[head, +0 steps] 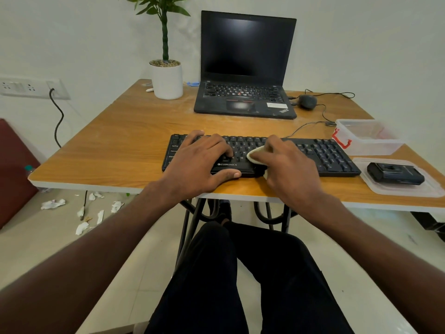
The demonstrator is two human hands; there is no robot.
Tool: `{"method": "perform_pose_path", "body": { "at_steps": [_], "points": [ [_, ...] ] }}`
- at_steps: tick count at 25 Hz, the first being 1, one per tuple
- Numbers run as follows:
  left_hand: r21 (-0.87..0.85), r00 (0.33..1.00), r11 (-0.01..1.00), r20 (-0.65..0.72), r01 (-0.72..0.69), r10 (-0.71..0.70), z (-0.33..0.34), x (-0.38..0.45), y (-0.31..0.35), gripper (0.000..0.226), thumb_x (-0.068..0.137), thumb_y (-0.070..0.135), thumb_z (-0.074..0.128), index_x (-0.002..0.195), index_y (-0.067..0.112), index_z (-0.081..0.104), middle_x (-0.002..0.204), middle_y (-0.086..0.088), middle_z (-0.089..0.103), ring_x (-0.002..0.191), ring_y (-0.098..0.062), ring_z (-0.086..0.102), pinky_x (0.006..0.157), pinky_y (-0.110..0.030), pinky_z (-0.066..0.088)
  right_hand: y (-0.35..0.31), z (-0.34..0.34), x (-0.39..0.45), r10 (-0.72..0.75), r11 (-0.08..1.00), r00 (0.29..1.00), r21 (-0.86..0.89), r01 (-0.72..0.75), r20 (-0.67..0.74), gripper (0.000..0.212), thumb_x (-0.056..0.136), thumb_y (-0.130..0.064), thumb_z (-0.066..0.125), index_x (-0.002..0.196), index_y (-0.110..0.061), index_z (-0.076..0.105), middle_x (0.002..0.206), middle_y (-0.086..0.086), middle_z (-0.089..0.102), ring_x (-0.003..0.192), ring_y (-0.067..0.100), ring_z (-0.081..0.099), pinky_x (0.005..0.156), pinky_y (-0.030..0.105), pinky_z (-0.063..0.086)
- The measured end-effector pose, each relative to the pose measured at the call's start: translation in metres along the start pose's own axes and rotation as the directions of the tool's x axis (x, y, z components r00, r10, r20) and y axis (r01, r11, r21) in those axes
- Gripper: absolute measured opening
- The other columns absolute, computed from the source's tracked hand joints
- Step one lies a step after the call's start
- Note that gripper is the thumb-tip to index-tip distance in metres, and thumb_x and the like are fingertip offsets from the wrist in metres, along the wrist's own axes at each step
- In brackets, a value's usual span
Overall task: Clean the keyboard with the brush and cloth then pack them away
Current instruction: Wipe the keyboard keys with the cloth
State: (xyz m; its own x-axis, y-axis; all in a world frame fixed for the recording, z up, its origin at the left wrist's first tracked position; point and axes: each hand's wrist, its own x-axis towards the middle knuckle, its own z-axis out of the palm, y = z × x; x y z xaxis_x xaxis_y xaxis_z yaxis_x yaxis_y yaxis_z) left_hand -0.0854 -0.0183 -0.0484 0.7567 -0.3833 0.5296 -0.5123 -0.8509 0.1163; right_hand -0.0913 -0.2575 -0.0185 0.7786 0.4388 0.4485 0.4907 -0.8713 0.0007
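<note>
Legs: my dark-trousered knees (240, 273) sit closest, under the table (115, 141).
Left hand: my left hand (204, 162) lies flat on the keyboard (325, 157), fingers spread over the keys, thumb at the front edge, steadying it.
Right hand: my right hand (286, 160) has its fingers curled round the cloth (255, 155), pressing it on the middle keys.
Brush: the dark block I take for the brush (395, 174) rests on the clear lid (428, 189), just right of the keyboard.
Box: the clear box (375, 143) stands open behind the lid.
Progress: wiping is under way, I judge; packing both tools is left.
</note>
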Motion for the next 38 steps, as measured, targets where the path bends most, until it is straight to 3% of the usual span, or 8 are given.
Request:
{"method": "perform_pose_path", "body": {
  "at_steps": [4, 8, 16, 19, 23, 29, 32, 38],
  "points": [
    [0.028, 1.0, 0.999, 0.008, 0.017, -0.017, -0.001, -0.002, 0.002, 0.055, 0.098, 0.073, 0.044, 0.121, 0.027, 0.062, 0.118, 0.009, 0.062, 0.114, -0.012, 0.061, 0.127, -0.045, 0.018, 0.003, -0.007, -0.004, 0.179, 0.984, 0.983, -0.015, -0.18, -0.036, 0.04, 0.092, -0.015, 0.071, 0.131, -0.024, 0.068, 0.117, 0.003, 0.049, 0.108, 0.022, 0.049, 0.074, 0.038, 0.05],
    [0.074, 1.0, 0.997, -0.013, 0.012, -0.011, -0.001, -0.004, 0.004, 0.054, 0.099, 0.072, 0.041, 0.12, 0.027, 0.063, 0.116, 0.009, 0.063, 0.112, -0.014, 0.063, 0.128, -0.049, 0.013, -0.006, -0.004, -0.035, -0.042, 0.999, 0.999, -0.004, 0.042, -0.026, 0.051, 0.082, -0.009, 0.079, 0.13, -0.023, 0.069, 0.115, 0.005, 0.053, 0.098, 0.023, 0.051, 0.063, 0.036, 0.053],
    [0.068, 1.0, 0.997, 0.009, 0.028, -0.028, -0.001, -0.004, 0.003, 0.057, 0.095, 0.08, 0.042, 0.119, 0.031, 0.059, 0.119, 0.011, 0.062, 0.117, -0.013, 0.061, 0.128, -0.049, 0.011, 0.007, 0.001, -0.043, -0.032, 0.999, 0.997, -0.025, 0.031, -0.077, 0.043, 0.081, -0.01, 0.078, 0.124, -0.018, 0.073, 0.114, 0.008, 0.058, 0.094, 0.023, 0.054, 0.062, 0.027, 0.046],
    [0.064, 0.999, 0.997, 0.014, 0.042, -0.043, -0.001, -0.002, 0.005, 0.053, 0.099, 0.077, 0.039, 0.117, 0.032, 0.059, 0.118, 0.01, 0.062, 0.117, -0.014, 0.061, 0.128, -0.048, 0.012, 0.03, -0.003, -0.042, 0.117, 0.992, 0.977, 0.073, -0.105, -0.18, 0.023, 0.088, -0.015, 0.064, 0.106, -0.012, 0.077, 0.101, 0.003, 0.054, 0.082, 0.015, 0.05, 0.059, 0.018, 0.03],
    [0.108, 1.0, 0.994, 0.0, 0.027, -0.027, -0.001, -0.002, 0.006, 0.051, 0.104, 0.071, 0.036, 0.117, 0.029, 0.06, 0.115, 0.009, 0.061, 0.114, -0.015, 0.061, 0.126, -0.05, 0.018, 0.039, -0.002, -0.035, 0.266, 0.951, 0.916, 0.236, -0.199, -0.301, 0.035, 0.089, 0.003, 0.064, 0.119, -0.011, 0.075, 0.114, 0.007, 0.053, 0.098, 0.016, 0.054, 0.074, 0.028, 0.05],
    [0.145, 1.0, 0.989, 0.005, -0.001, 0.0, 0.01, 0.003, 0.026, 0.059, 0.106, 0.069, 0.032, 0.132, 0.026, 0.062, 0.131, 0.005, 0.061, 0.123, -0.018, 0.056, 0.118, -0.043, 0.028, 0.009, 0.003, -0.026, -0.005, 1.0, 0.999, -0.019, 0.005, -0.042, 0.051, 0.082, -0.014, 0.069, 0.133, -0.018, 0.066, 0.137, 0.004, 0.052, 0.114, 0.025, 0.05, 0.081, 0.033, 0.053],
    [0.115, 1.0, 0.993, -0.005, 0.021, -0.021, 0.01, 0.001, 0.02, 0.057, 0.104, 0.069, 0.037, 0.131, 0.027, 0.064, 0.13, 0.006, 0.061, 0.122, -0.017, 0.055, 0.117, -0.043, 0.03, 0.022, -0.007, -0.023, 0.156, 0.977, 0.988, -0.142, -0.157, -0.018, 0.046, 0.088, -0.015, 0.073, 0.133, -0.018, 0.065, 0.136, 0.001, 0.053, 0.118, 0.027, 0.047, 0.081, 0.036, 0.054],
    [0.113, 1.0, 0.994, 0.009, 0.006, -0.007, 0.01, 0.002, 0.023, 0.058, 0.103, 0.068, 0.038, 0.132, 0.024, 0.063, 0.128, 0.005, 0.06, 0.119, -0.016, 0.055, 0.116, -0.041, 0.031, -0.018, 0.0, -0.007, 0.099, 0.994, 0.993, 0.063, -0.094, -0.069, 0.046, 0.092, -0.012, 0.065, 0.137, -0.021, 0.064, 0.134, -0.002, 0.058, 0.116, 0.024, 0.049, 0.081, 0.034, 0.054]
  ]
}}
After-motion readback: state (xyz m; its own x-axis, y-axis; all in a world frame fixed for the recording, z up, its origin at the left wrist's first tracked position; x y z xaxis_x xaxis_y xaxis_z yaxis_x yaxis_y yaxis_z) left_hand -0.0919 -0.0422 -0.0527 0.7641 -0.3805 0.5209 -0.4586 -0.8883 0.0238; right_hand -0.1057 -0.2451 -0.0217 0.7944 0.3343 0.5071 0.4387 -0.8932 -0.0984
